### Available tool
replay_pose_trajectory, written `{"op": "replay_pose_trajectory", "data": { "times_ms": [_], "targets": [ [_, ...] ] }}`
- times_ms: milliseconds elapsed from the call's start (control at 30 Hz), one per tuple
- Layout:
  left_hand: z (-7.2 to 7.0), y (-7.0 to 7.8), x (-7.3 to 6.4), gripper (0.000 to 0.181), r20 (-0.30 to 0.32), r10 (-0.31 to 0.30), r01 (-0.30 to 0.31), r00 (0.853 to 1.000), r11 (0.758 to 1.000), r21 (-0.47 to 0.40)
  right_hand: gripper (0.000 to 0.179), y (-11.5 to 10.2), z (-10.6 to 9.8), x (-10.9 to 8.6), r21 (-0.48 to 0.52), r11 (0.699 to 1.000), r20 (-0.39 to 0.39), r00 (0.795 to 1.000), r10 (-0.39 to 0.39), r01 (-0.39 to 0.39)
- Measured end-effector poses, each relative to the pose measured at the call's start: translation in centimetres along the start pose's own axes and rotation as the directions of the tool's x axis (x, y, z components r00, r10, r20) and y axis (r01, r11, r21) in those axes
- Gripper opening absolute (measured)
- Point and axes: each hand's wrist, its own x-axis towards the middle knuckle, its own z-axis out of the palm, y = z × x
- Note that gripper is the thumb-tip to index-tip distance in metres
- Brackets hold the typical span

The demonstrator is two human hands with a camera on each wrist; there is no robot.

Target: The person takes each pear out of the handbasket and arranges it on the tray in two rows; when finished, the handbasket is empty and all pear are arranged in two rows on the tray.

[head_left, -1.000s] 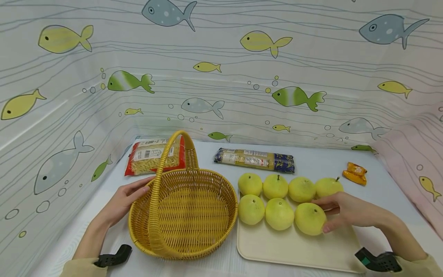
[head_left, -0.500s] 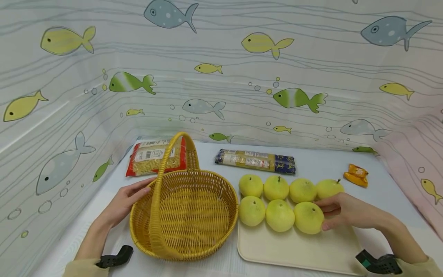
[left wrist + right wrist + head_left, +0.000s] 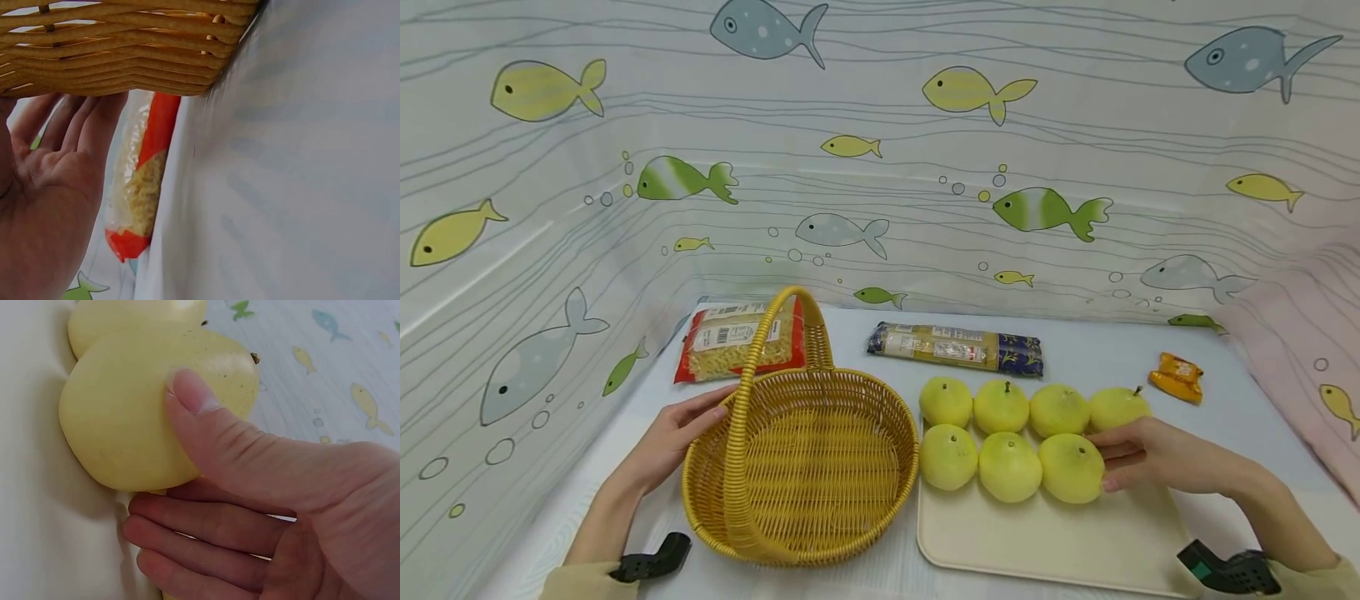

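Observation:
In the head view a wicker basket [image 3: 820,467] with a tall arched handle stands left of centre. My left hand [image 3: 673,433] holds its left rim, thumb over the top edge; in the left wrist view the fingers [image 3: 69,134] lie against the outer wall. Several round yellow pears [image 3: 1011,467] sit in two rows on a cream tray [image 3: 1000,542]. My right hand [image 3: 1157,458] grips the rightmost front pear [image 3: 1071,468]. The right wrist view has the thumb [image 3: 197,403] on that pear [image 3: 125,412], the other fingers passing behind and under it.
A red-edged bag of pasta [image 3: 722,342] lies behind the basket. Farther back, a long blue-ended noodle pack [image 3: 955,348] lies behind the pears. A small orange packet [image 3: 1177,377] is at the right. Fish-printed sheeting [image 3: 880,192] encloses the table.
The right front pear has shifted slightly back and left against its neighbours, with my right hand following it. My left hand stays at the basket rim.

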Motion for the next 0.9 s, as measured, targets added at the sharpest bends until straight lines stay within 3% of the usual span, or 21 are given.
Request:
{"op": "replay_pose_trajectory", "data": {
  "times_ms": [400, 667, 900],
  "targets": [
    [-0.4, -0.4, -0.3, 0.048, -0.003, 0.010, -0.010, 1.000, 1.000, 0.009, 0.049, 0.3, 0.5, 0.1, -0.003, 1.000, -0.011, 1.000, -0.021, 0.020],
    [-0.3, -0.2, -0.4, 0.050, -0.003, -0.016, 0.016, 1.000, 1.000, 0.012, 0.048, -0.3, -0.5, -1.2, -0.062, 0.996, 0.000, 0.998, 0.066, -0.066],
    [0.0, -0.5, -0.3, 0.049, 0.005, -0.019, 0.019, 1.000, 0.999, 0.043, 0.039, -0.7, -2.3, -4.0, -0.188, 0.971, -0.125, 0.984, 0.128, -0.150]
  ]
}}
